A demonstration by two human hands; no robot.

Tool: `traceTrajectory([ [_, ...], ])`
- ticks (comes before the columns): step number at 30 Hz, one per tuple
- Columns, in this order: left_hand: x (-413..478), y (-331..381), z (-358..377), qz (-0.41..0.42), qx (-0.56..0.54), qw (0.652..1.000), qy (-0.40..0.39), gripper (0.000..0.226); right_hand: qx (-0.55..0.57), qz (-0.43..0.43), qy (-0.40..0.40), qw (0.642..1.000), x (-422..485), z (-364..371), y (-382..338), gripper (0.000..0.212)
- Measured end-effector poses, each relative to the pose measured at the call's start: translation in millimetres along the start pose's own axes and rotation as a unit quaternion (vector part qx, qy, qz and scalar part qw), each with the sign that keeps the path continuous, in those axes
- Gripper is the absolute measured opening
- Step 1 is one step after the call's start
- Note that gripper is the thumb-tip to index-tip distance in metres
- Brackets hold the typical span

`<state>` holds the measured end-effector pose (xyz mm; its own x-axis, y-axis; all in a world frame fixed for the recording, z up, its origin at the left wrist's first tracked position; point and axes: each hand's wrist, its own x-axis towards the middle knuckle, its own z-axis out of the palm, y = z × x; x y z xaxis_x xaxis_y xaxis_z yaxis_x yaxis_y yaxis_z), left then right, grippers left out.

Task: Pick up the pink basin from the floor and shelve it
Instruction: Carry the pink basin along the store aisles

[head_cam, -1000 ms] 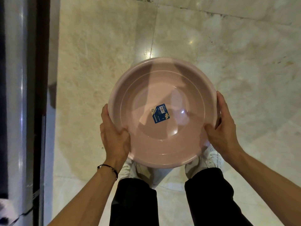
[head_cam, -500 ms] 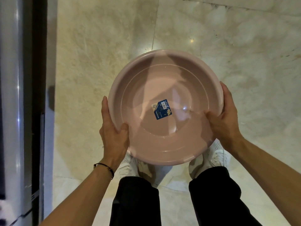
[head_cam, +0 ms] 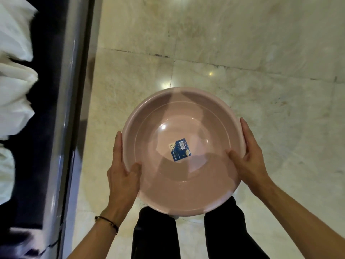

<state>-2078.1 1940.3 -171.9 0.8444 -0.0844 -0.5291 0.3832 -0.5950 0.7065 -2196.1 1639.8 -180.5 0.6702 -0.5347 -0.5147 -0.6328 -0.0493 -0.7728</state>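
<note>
Pink basin (head_cam: 186, 176) off floor (head_cam: 242, 53), held level over legs. Left grip (head_cam: 123, 176) and right grip (head_cam: 250, 161) clamp opposite rims, thumbs inside. Step: carry. Next, likely: swing left to shelf (head_cam: 69, 109), clear its metal edge, slide in.

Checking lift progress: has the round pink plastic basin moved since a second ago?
Yes: the pink basin likely rose; its far rim is nearer the dark floor-tile joint and it now hides the white shoes.
</note>
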Motion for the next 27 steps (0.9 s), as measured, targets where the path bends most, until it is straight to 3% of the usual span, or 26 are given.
traceTrajectory([
  [7, -41.3, 126.6, -72.5, 0.045, 0.015, 0.999, -0.022, 0.098, 0.026, 0.003, 0.009, 1.0, -54.7, -64.9, -111.2, 0.101],
  [14, -111.3, 285.4, -158.0, 0.064, 0.021, 0.998, 0.018, 0.1, 0.064, -0.006, 0.024, 0.998, -133.1, -138.3, -253.9, 0.098],
  [22, -215.9, 431.9, -227.6, 0.11, -0.115, 0.987, 0.011, 0.093, 0.15, -0.056, 0.042, 0.986, -207.2, -222.7, -415.5, 0.096],
  [27, -259.3, 514.3, -254.7, 0.148, -0.194, 0.969, 0.049, 0.085, 0.198, -0.1, 0.051, 0.974, -250.1, -270.0, -509.2, 0.097],
])
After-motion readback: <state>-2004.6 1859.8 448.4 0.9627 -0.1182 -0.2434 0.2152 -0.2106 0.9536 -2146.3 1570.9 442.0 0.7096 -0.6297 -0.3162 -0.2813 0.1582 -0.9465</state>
